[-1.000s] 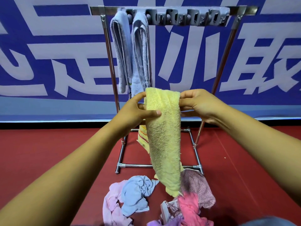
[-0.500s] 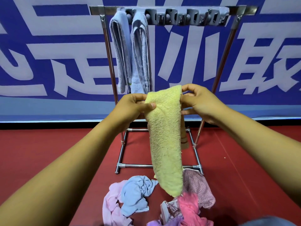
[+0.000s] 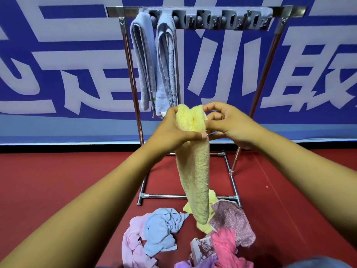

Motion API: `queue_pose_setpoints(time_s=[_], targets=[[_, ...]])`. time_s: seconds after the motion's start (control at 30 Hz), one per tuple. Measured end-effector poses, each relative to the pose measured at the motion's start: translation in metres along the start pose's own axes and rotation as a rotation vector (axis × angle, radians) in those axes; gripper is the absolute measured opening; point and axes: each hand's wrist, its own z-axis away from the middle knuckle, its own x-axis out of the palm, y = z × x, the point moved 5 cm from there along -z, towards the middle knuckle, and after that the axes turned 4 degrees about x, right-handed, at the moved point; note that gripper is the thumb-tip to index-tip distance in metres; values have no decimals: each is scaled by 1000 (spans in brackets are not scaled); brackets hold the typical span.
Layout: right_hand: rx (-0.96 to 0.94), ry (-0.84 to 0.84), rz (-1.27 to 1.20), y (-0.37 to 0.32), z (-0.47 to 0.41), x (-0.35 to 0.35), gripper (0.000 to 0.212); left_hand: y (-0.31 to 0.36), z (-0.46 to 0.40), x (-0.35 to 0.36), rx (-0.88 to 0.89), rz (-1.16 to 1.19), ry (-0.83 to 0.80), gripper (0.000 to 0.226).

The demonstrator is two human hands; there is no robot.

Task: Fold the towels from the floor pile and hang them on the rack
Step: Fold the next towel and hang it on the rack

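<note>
A yellow towel hangs as a narrow folded strip in front of the metal rack. My left hand grips its top, thumb pressed across the front. My right hand pinches the top edge from the right, fingers curled. The two top halves are pushed together into a fold. Two grey-blue folded towels hang at the left end of the rack's top bar. The floor pile holds light blue, pink, patterned and purple towels below the yellow one's tip.
A row of grey clips runs along the rack's top bar. The rack's base bar lies on the red floor just behind the pile. A blue banner wall stands behind the rack.
My hands have come closer together, doubling the towel's top into a narrower fold. The strip now hangs thinner and its tip reaches lower over the pile.
</note>
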Motion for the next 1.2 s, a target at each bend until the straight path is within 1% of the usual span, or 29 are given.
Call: queue_pose_setpoints(time_s=[0.1, 0.17, 0.23, 0.37, 0.43, 0.5, 0.57, 0.67, 0.7, 0.77, 0.87, 1.0, 1.1, 1.2], targets=[[-42, 29, -4, -3, 0, -4, 31, 1, 0, -3, 5, -30, 76, 76], [-75, 54, -9, -4, 1, -7, 29, 0, 0, -3, 4, -41, 98, 66], [-79, 58, -3, -4, 1, -8, 25, -1, -1, -3, -9, -40, 102, 61], [-117, 61, 37, -6, 2, -6, 17, 0, 0, -1, -18, 19, 113, 61], [-133, 81, 41, -6, 3, -7, 14, -2, 1, -2, -24, 49, 121, 66], [-118, 84, -1, -4, 4, -8, 9, -4, 1, -2, -53, 95, 109, 76], [-81, 83, -70, 1, 4, -9, 9, -4, 0, -2, -96, 207, 75, 80], [-24, 55, -168, 6, 4, -9, 8, 1, -1, -4, -108, 359, 38, 68], [-22, 41, -181, 7, 5, -8, 5, 3, -1, -5, -107, 384, 31, 65], [-31, 43, -158, 7, 5, -7, 7, 4, -1, -7, -106, 404, 15, 62], [-36, 76, -133, 8, 4, -8, 5, 3, 0, -10, -88, 351, -12, 58], [-19, 103, -195, 8, 3, -12, 5, -2, 1, -16, -28, 232, -35, 50], [-3, 114, -210, 10, 2, -14, 8, -6, -2, -24, 28, 112, 21, 41], [3, 121, -213, 11, 2, -14, 5, -4, -5, -27, 57, 81, 50, 33]])
